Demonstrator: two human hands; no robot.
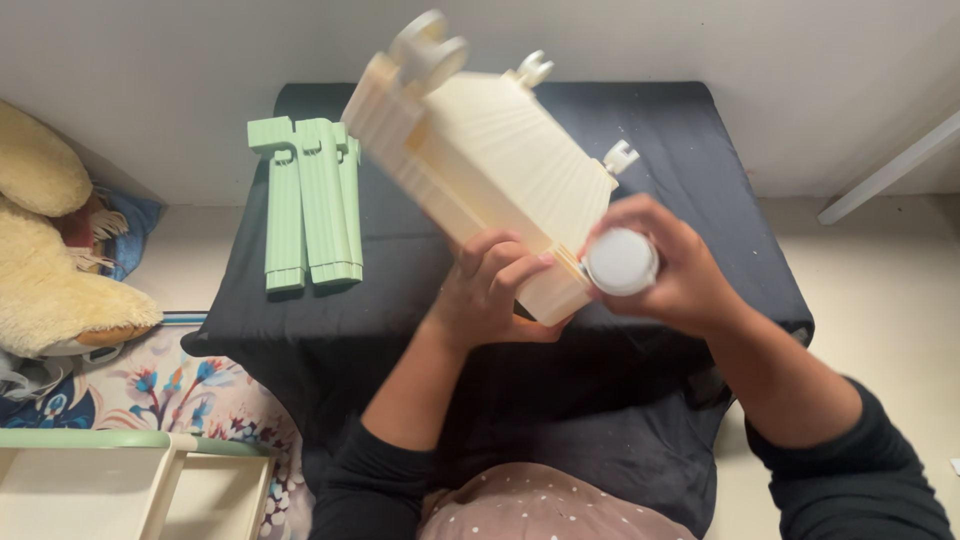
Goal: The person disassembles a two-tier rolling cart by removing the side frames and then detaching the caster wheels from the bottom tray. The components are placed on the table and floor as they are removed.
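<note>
Where the pale floor [880,270] meets the white wall [700,40], a black cloth-covered cushion [700,150] takes up most of the middle, running from the wall down to the person's lap. Over it, tilted with its top toward the wall, hangs the biggest piece in hand: a cream ribbed plastic panel [480,160], fanning wider toward its lower end, with round caster-like knobs sticking out at its upper corners. It is held clear of the cushion and blocks the view of the cloth behind it. The left hand [490,290] has its grip closed on the panel's lower edge, fingers curled over the front and thumb behind. Just beside it, the right hand [670,270] has its grip wrapped around a small white round wheel [621,262], pressed against the panel's lower corner; whether the wheel is seated there I cannot tell.

Off to the left on the cushion, well apart from the hands, lie mint-green ribbed plastic bars [308,205], side by side and touching. Further left, a cream plush toy [50,270] rests on a floral sheet [170,390]. At the bottom left corner sits a cream tray with a green rim [90,438], partly cut off by the frame.
</note>
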